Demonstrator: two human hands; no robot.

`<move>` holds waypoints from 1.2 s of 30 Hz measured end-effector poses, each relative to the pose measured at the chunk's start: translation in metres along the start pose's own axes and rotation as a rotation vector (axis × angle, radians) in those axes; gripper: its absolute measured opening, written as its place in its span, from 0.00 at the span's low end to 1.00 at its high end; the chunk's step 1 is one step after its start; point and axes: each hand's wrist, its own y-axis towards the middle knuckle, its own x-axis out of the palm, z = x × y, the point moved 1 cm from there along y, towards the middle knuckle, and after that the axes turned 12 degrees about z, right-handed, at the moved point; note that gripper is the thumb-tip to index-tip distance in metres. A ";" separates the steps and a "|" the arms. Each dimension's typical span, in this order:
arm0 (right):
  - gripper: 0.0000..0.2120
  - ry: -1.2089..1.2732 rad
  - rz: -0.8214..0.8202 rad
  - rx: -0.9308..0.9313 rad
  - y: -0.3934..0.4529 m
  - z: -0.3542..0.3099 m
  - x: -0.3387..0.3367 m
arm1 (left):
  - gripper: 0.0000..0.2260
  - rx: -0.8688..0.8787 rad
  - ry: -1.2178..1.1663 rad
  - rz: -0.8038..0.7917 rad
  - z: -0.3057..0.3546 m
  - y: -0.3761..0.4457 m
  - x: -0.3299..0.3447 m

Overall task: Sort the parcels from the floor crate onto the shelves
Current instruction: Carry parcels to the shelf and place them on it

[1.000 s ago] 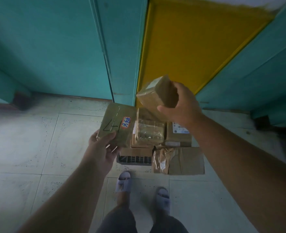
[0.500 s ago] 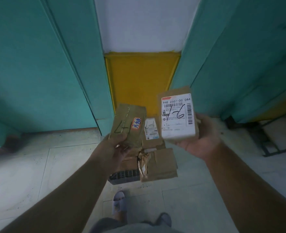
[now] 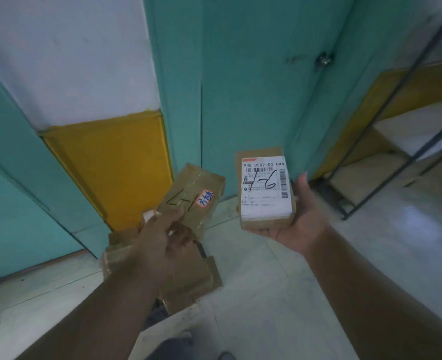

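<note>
My left hand (image 3: 169, 231) grips a flat brown parcel (image 3: 197, 193) by its near edge; the parcel bears a black "1-7" mark and an orange sticker. My right hand (image 3: 296, 224) holds a small brown box (image 3: 265, 188) from below, fingers curled round its right side, its white shipping label marked "1-6" facing me. Both parcels are raised at chest height, a little apart. On the floor under my left forearm lies a pile of brown parcels (image 3: 188, 279), which hides the crate. At the right stands a metal shelf rack (image 3: 412, 133) with pale boards.
Teal door panels (image 3: 243, 87) stand straight ahead, one with a round knob (image 3: 324, 59). A white and yellow wall (image 3: 110, 162) shows at the left. The floor (image 3: 279, 294) is pale tile. My legs show at the bottom edge.
The view has swung up and to the right, bringing the shelf rack into sight. The right hand has turned its box label-up, and both parcels have risen away from the floor pile.
</note>
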 end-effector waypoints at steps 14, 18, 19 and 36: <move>0.26 -0.146 0.799 -0.155 -0.074 -0.075 -0.106 | 0.09 -0.063 0.370 -0.256 -0.076 0.046 0.173; 0.21 -0.133 0.964 -0.301 -0.106 -0.097 -0.158 | 0.11 -0.043 0.481 -0.356 -0.121 0.047 0.225; 0.22 -0.168 1.011 -0.336 -0.115 -0.105 -0.172 | 0.12 -0.023 0.511 -0.380 -0.134 0.047 0.240; 0.22 -0.317 1.177 -0.572 -0.208 -0.296 -0.400 | 0.27 0.031 0.582 -0.517 -0.350 0.026 0.521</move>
